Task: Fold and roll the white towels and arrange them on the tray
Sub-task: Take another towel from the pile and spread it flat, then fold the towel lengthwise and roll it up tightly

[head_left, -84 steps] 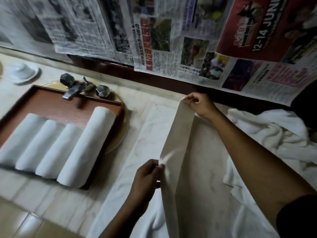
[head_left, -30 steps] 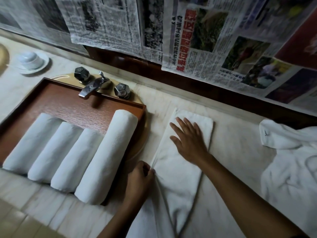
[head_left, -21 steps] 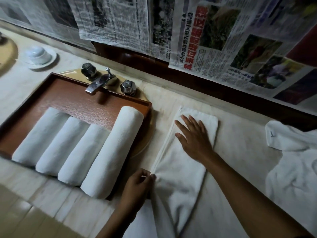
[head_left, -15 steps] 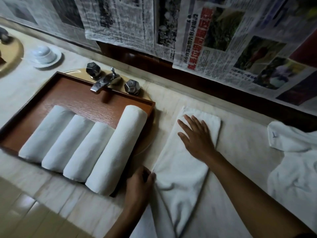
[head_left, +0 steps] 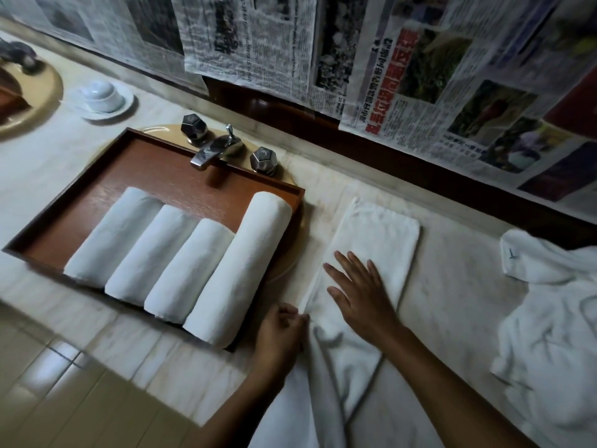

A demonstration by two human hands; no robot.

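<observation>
Hands: right hand (head_left: 361, 299) has slid back toward the near edge since half a sec ago, off the far half of the folded towel (head_left: 381, 240) to its middle; left hand (head_left: 281, 337) hasn't budged.
Tray (head_left: 155, 169): on the left, faucet (head_left: 216, 150) at its far rim.
Rolled towels (head_left: 155, 257): four in the tray, side by side and touching, long axes slanting near-left to far-right.
Left hand: fingers curled, pinching the folded towel's left edge near the counter's front.
Folded towel: just right of the tray on the counter (head_left: 452, 286), long narrow strip pointing away toward the wall, far end square, near end rumpled and hanging off the front.
Right hand: flat, fingers spread, palm down on it.
Towel pile (head_left: 549, 318): loose heap, far right.
</observation>
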